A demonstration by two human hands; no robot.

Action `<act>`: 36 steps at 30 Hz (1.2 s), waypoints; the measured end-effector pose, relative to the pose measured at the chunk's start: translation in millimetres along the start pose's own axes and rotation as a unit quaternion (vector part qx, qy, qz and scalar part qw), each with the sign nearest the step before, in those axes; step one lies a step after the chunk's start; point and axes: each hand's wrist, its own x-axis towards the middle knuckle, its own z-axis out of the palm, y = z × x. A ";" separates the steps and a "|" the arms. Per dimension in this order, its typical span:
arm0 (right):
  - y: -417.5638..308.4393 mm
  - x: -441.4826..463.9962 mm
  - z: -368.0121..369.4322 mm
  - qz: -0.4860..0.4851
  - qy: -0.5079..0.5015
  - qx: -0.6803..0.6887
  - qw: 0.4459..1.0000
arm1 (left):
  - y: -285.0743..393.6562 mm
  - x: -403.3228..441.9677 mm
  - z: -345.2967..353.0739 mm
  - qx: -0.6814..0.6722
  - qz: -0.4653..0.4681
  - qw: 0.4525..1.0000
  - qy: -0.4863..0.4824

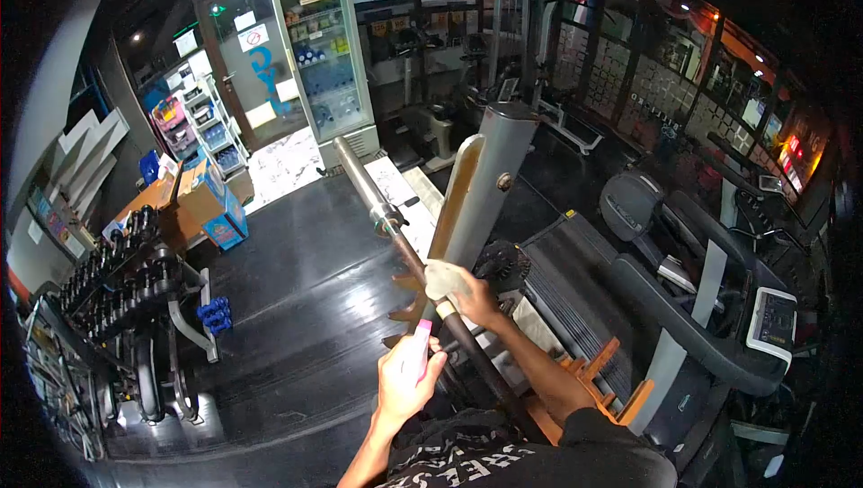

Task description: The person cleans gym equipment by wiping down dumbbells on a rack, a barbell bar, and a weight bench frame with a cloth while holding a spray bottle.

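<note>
A long barbell (482, 359) runs diagonally from near my body, its shiny metal sleeve (358, 181) pointing away from me. My right hand (478, 301) presses a pale cloth (443, 279) against the dark shaft, its fingers closed over the cloth. Just left of the bar, my left hand (409, 382) is wrapped around a small pink-and-white bottle (417, 351). The pink end points up and away, close to the bar. Its label cannot be read. Behind the bar rises a grey upright post (490, 173) with a worn, brownish edge.
A dumbbell rack (148, 286) stands at the left, with blue dumbbells (215, 314) beside it. Cardboard boxes (202, 196) and a glass-door fridge (328, 66) are further off. Treadmills (584, 263) fill the right side. An orange frame (598, 367) lies near my right forearm.
</note>
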 end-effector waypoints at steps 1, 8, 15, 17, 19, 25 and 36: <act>1.1 -1.2 -8.4 0.023 0.016 0.008 1.000 | 1.3 -1.6 0.6 -0.001 0.004 1.000 0.000; -102.2 98.5 -88.6 -0.282 0.283 -0.052 0.915 | 5.6 -4.3 7.3 -0.003 -0.002 0.999 -0.042; -132.5 162.0 -75.1 -0.249 0.226 -0.424 0.841 | 5.4 -7.5 13.7 -0.029 -0.033 0.998 -0.047; -121.2 141.1 -51.9 -0.231 0.215 -0.345 0.884 | 5.0 -8.3 12.0 -0.025 -0.043 0.997 -0.051; -105.4 116.0 -33.0 -0.200 0.214 -0.224 0.929 | 3.8 -8.9 11.7 -0.025 -0.017 0.999 -0.025; -64.4 40.0 -14.4 0.034 0.069 -0.001 0.997 | 17.4 -0.8 14.7 -0.041 0.004 0.999 0.006; -138.6 148.2 -123.6 -0.342 0.337 -0.214 0.851 | 41.9 26.9 54.0 0.012 0.092 0.996 -0.020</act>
